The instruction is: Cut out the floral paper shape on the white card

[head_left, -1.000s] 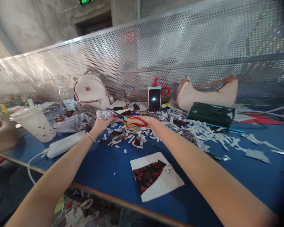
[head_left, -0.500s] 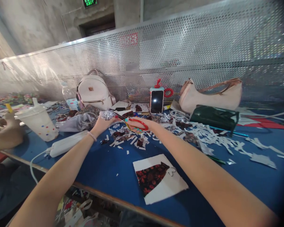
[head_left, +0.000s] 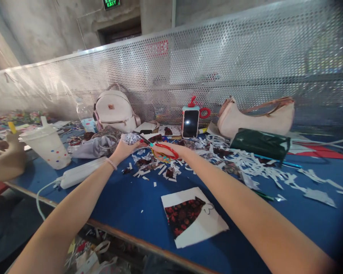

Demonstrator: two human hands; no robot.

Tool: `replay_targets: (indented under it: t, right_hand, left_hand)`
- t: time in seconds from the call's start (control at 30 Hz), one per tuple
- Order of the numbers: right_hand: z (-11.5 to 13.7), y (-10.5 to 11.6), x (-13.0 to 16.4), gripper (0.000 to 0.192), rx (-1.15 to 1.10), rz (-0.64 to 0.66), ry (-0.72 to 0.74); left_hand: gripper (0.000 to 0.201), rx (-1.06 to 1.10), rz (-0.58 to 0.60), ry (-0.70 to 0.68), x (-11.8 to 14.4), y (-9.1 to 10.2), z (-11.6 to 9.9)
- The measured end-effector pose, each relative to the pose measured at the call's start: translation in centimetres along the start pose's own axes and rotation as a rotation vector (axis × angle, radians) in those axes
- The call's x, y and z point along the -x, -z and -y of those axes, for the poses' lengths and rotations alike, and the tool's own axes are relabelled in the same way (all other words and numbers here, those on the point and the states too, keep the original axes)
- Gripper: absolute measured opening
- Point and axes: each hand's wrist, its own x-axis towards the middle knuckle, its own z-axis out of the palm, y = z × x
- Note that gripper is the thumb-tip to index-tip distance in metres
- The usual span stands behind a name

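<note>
**Both hands out over blue table, cutting patterned paper w/ scissors**

Left hand (head_left: 122, 147): fingers curled tight around a small crumpled piece of black-and-white patterned paper (head_left: 130, 138), held just above the tabletop, far side of the work area. Thin pink bracelet (head_left: 112, 163) at the wrist.

Right hand (head_left: 167, 151): clenched through the loops of red-handled scissors (head_left: 160, 146); teal-painted nails show under the handle. Dark blades point left & reach the paper in the left hand, tips touching its edge. Blades look nearly closed, can't tell exactly, too small.

Below both hands, on the blue table (head_left: 125, 198): heap of white and dark paper scraps (head_left: 154, 167), spreading right in a long trail. Nearer the table edge, well apart from the hands: white paper sheet with dark red floral triangle piece (head_left: 193, 219), lying flat.

Writing: green sign at top reads "EXIT" (head_left: 111, 3). Nothing else legible; a label on the mesh is blurred.

Rest: white plastic cup with coloured dots and straw (head_left: 48, 146) at left, white power strip w/ cable (head_left: 80, 173) beside it. Against the perforated metal screen (head_left: 246, 57): cream mini backpack (head_left: 116, 108), clear water bottle (head_left: 84, 114), phone in red-eared case (head_left: 190, 122) standing upright, beige shoulder bag (head_left: 255, 116), dark green glossy pouch (head_left: 260, 140) in front of it. Another person's hand (head_left: 4, 156) at far left edge.
</note>
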Motion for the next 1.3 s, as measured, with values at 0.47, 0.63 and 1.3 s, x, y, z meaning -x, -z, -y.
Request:
replay_targets:
  t: [0.47,0.63,1.3]
  right_hand:
    - [-0.7,-0.2,-0.7,0.051,-0.199,0.001,0.058]
    - [-0.9,0.0,-0.5,0.051,-0.242,0.026,0.036]
    - [-0.8,-0.6,-1.1,0.050,-0.328,0.081,0.049]
  left_hand:
    - [0.028,0.104,0.111,-0.009,0.0,-1.3,1.7]
    - [0.032,0.161,0.082,0.047,-0.3,-0.7,1.0]
    - [0.028,-0.023,0.037,-0.068,-0.2,-0.3,1.3]
